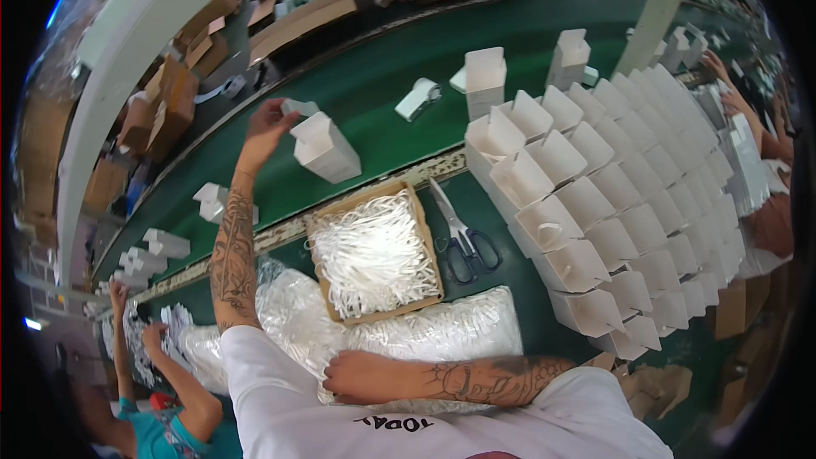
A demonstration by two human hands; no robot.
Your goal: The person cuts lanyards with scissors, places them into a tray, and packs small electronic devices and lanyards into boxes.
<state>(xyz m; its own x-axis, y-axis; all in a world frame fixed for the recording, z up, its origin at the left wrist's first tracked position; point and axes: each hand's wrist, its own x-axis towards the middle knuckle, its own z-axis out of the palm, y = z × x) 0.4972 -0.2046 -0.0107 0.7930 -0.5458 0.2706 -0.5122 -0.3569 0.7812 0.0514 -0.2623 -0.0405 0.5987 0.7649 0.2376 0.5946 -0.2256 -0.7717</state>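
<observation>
Several brown cartons (174, 106) are standing beyond the green counter (384, 143); there your left hand (270, 126) is meeting the white box (327, 151), grip unclear; your right hand (364, 376) is lying by a clear bag (442, 330), its fingertips obscured; rightmost, another person (772, 146) is being cut off.

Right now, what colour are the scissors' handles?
The scissors' handles: dark blue, clearest in the head view.

The cardboard tray (431, 255) looks matt; metal-bladed scissors (462, 236) lie right of it, glossy plastic bags (442, 327) below, a matt paperboard carton (327, 150) above.
</observation>
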